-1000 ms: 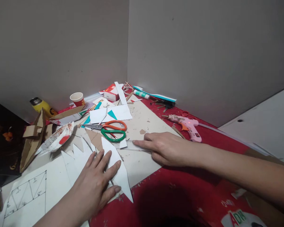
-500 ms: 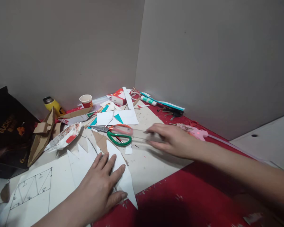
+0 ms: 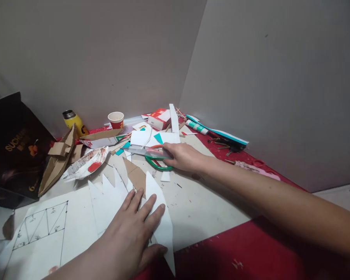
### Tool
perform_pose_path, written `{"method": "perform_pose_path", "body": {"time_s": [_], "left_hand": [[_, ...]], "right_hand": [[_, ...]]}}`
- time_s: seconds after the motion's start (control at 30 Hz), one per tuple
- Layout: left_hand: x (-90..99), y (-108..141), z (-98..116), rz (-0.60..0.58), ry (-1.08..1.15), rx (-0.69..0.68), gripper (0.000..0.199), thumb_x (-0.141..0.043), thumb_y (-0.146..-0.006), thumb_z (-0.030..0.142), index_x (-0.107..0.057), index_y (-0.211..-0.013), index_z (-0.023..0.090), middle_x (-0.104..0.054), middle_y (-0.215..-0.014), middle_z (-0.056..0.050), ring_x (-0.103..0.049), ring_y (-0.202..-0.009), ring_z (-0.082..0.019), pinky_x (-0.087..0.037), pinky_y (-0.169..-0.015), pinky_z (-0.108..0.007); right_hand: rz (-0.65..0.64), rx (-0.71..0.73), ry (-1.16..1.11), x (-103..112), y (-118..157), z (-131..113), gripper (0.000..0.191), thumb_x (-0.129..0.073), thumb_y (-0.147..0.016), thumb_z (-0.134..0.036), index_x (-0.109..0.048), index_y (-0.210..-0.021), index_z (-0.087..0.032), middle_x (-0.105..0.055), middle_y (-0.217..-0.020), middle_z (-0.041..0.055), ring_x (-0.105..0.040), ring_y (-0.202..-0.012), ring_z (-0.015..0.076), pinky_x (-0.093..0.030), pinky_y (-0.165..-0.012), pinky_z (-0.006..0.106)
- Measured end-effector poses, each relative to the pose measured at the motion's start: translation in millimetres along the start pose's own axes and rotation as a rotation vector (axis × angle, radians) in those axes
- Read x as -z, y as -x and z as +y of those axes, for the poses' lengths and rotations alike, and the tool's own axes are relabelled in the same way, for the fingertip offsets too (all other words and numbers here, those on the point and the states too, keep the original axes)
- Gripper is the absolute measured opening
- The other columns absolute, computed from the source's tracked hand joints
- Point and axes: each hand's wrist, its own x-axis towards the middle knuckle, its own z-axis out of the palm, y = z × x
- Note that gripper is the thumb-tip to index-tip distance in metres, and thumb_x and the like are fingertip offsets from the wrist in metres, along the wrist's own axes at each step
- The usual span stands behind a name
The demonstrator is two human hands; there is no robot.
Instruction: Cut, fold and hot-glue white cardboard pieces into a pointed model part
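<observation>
Across the head view, just short of twelve o'clock, orange-and-green scissors [image 3: 159, 163] lie on the pale board [image 3: 210, 214], and the right hand [image 3: 183, 156] is right over their handles! Its fingers pinch what looks like a clear strip [image 3: 141, 151], blurred and overlapping the scissors; whether the two touch, I cannot tell. Down at seven, the left hand [image 3: 134, 229] is spread flat, palm down, on a pointed white piece [image 3: 163, 206], with a brown cardboard piece [image 3: 135, 175] just beyond the fingertips. Progress? Several shapes are already cut, jagged white points [image 3: 105, 198] among them, while over at eight the pencilled grid [image 3: 45, 223] is drawn, its outline uncut. No joined white pieces can be made out. A paper cup [image 3: 116, 121] stands at eleven, a pink glue gun [image 3: 259, 168] at two on the red worktop [image 3: 221, 252].
</observation>
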Motion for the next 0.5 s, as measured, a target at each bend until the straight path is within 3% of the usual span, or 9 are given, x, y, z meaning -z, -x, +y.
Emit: {"method": "perform_pose_path", "body": {"time_s": [0.17, 0.3, 0.5], "left_hand": [[1.0, -1, -1, -0.014, 0.005, -0.018, 0.070, -0.050, -0.089, 0.051, -0.027, -0.150, 0.028, -0.028, -0.158, -0.008, -0.018, -0.143, -0.040, -0.022, -0.113, -0.060], [0.6, -2, 1, 0.004, 0.014, 0.011, 0.076, -0.058, -0.084, 0.048, -0.026, -0.150, 0.025, -0.029, -0.155, -0.018, -0.025, -0.141, -0.041, -0.025, -0.112, -0.059], [-0.6, -4, 2, 0.074, 0.053, 0.031, 0.075, -0.064, -0.079, 0.045, -0.036, -0.144, 0.019, -0.046, -0.134, -0.020, -0.038, -0.133, -0.040, -0.028, -0.112, -0.055]], "right_hand": [[0.129, -0.096, -0.005, 3, -10, 15, 0.014, -0.059, -0.081, -0.029, -0.056, -0.090, -0.020, -0.064, -0.086, 0.0090, -0.055, -0.072, 0.0222, -0.031, -0.058, 0.030], [0.223, -0.117, -0.132, 0, 5, 1, 0.014, -0.052, -0.086, -0.032, -0.050, -0.084, -0.019, -0.060, -0.080, 0.0065, -0.052, -0.069, 0.0188, -0.035, -0.059, 0.030], [0.029, -0.173, -0.617, -25, 39, -41, 0.027, -0.062, -0.076, -0.037, -0.042, -0.068, -0.021, -0.046, -0.062, -0.0036, -0.043, -0.059, 0.0132, -0.032, -0.054, 0.027]]}}
